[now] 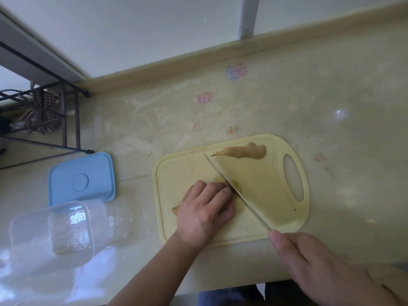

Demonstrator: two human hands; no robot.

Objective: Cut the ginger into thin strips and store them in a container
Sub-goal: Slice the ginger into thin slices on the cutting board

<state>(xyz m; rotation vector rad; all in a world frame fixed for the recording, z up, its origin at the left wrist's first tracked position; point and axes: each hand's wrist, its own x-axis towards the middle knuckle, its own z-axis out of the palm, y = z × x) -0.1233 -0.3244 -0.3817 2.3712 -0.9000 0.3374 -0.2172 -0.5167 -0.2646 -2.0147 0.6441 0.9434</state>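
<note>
Two hands work at a yellow cutting board: the left hand pins a ginger piece mid-board, the right hand grips a knife slicing it; a clear container sits on the bench

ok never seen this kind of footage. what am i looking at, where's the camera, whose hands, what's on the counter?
There is no robot here: a person works with bare hands, and the single wide-angle camera sits on their head, looking down. The left hand pins a piece of ginger on the yellow cutting board. The right hand grips a knife whose blade crosses that ginger. A second, uncut ginger root lies at the board's far edge. Left of the board on the counter stand a clear plastic container, open, and its blue lid beyond it. A wire rack stands far left.
</note>
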